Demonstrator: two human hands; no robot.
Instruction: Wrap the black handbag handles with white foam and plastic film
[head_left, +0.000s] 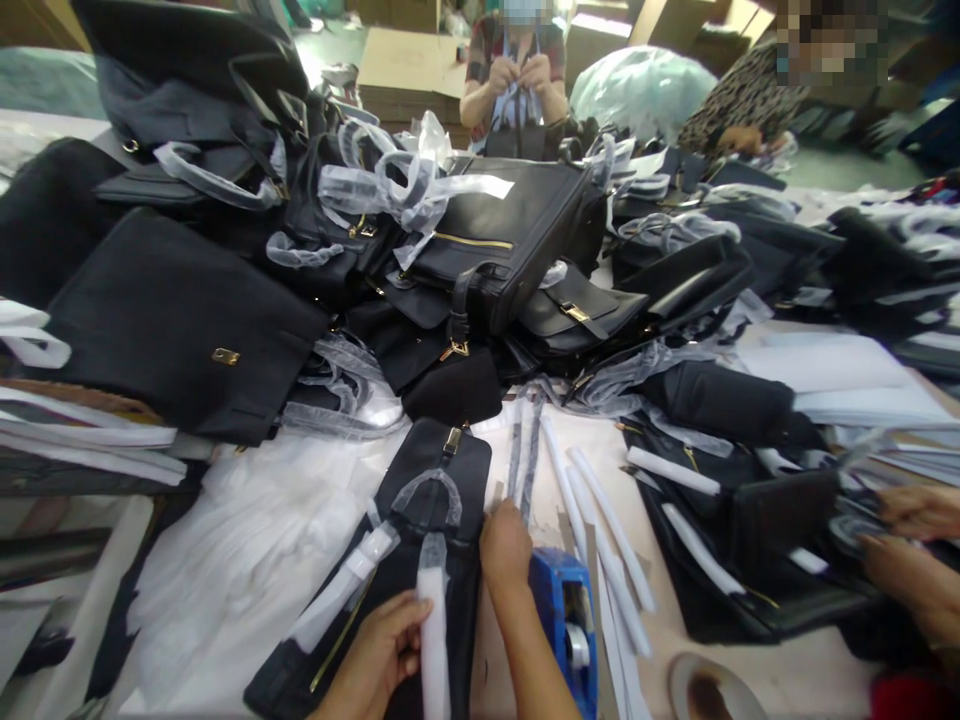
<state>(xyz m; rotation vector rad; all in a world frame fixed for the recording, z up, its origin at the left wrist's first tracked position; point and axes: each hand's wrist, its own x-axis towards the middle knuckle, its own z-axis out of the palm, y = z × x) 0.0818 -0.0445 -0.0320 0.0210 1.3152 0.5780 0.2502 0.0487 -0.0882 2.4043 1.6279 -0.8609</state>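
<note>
A black leather backpack [457, 640] lies on the table before me, its gold clasp toward the far end and its carry handle [427, 490] wrapped in clear plastic. Near its lower part, my left hand [386, 635] pinches a shoulder strap [433, 630] covered in white foam and clear film. The other strap [345, 580], wrapped the same way, lies to the left. My right hand [506, 545] is closed at the backpack's right edge, beside the blue tape dispenser [562, 620]; what its fingers hold is hidden.
White foam strips [600, 540] lie right of the dispenser, and white wrapping sheets [232, 550] at left. Black bags [510, 220] are heaped behind. At right, a co-worker's hands [907, 550] work over another black bag [780, 530]. Two people stand across the table. A tape roll [712, 685] sits near the front.
</note>
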